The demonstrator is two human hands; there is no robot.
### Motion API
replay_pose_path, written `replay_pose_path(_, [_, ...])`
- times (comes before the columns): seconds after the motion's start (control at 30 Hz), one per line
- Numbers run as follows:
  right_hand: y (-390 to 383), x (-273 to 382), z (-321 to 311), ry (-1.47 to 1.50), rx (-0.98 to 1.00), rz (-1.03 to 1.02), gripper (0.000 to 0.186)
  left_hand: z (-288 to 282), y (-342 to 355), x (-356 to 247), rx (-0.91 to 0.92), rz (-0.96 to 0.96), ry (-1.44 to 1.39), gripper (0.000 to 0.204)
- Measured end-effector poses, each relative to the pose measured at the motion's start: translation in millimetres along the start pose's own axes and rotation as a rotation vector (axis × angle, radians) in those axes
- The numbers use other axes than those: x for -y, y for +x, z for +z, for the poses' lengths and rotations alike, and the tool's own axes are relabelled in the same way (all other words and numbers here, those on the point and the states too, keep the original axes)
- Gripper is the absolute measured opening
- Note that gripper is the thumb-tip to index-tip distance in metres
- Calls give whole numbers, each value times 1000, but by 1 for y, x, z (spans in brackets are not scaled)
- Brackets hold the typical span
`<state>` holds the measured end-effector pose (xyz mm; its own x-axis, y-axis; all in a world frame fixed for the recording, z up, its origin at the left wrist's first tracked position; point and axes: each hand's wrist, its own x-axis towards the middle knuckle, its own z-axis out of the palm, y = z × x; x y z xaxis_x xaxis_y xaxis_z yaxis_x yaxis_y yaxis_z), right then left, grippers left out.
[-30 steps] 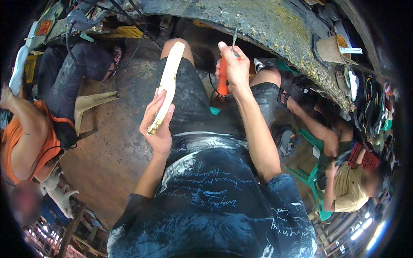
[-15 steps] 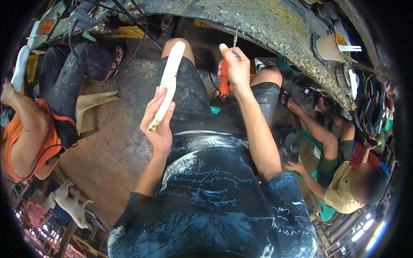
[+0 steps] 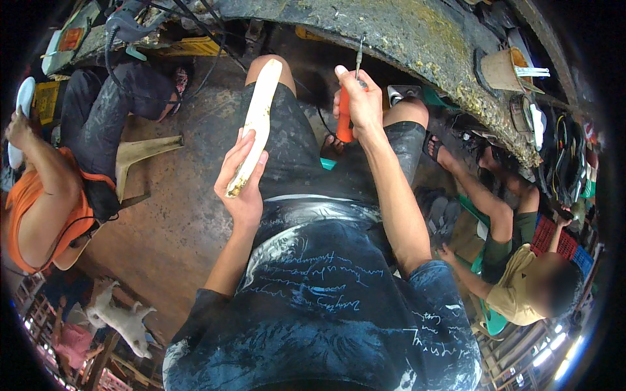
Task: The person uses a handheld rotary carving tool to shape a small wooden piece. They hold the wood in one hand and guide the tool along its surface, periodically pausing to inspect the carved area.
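Observation:
My left hand (image 3: 242, 179) is closed round the lower end of a long cream-white shoe sole (image 3: 262, 104), held upright and seen nearly edge-on. Dark yellowish stains mark its bottom end and edge. To the right, my right hand (image 3: 362, 107) grips an orange-handled tool (image 3: 345, 120) with a thin metal shaft pointing up and away. My thumb lies extended near the shaft. The tool and the sole are apart, both above my lap.
A crusted workbench (image 3: 417, 49) curves across the far side. A brown tub (image 3: 502, 70) stands on it at right. Black cables (image 3: 202, 26) hang at upper left. One person in orange (image 3: 49, 202) sits left, another (image 3: 512, 287) right. A pale dog (image 3: 120, 319) is at lower left.
My hands, the sole and the tool have barely moved. The person at left has shifted the white piece in their hand. The dog appears slightly farther right.

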<state>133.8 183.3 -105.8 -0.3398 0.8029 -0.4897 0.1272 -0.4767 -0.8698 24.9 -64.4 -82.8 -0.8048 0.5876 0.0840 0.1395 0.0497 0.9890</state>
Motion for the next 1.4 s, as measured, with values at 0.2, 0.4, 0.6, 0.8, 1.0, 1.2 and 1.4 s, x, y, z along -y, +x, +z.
replay_pose_path(0.2, [-2,-3,-3,16,10,13,38,0,4,-7,-42,9,62,35])
replay_pose_path(0.4, [-39,2,-10,3,80,-20,35,-12,4,-23,-89,48,29,35])
replay_pose_path(0.6, [-108,42,-2,-521,414,-224,49,-19,9,-46,-53,-17,15,33])
replay_pose_path(0.8, [-144,62,11,-891,474,-177,62,-17,9,-56,-52,-90,42,34])
replay_pose_path(1.0, [-150,55,20,-913,380,-286,55,-13,3,-55,-56,-71,86,34])
replay_pose_path(1.2, [-149,55,22,-942,371,-229,50,-8,3,-57,-42,-43,144,32])
replay_pose_path(1.4, [-148,49,24,-844,368,-307,45,-6,4,-59,-52,-34,149,32])
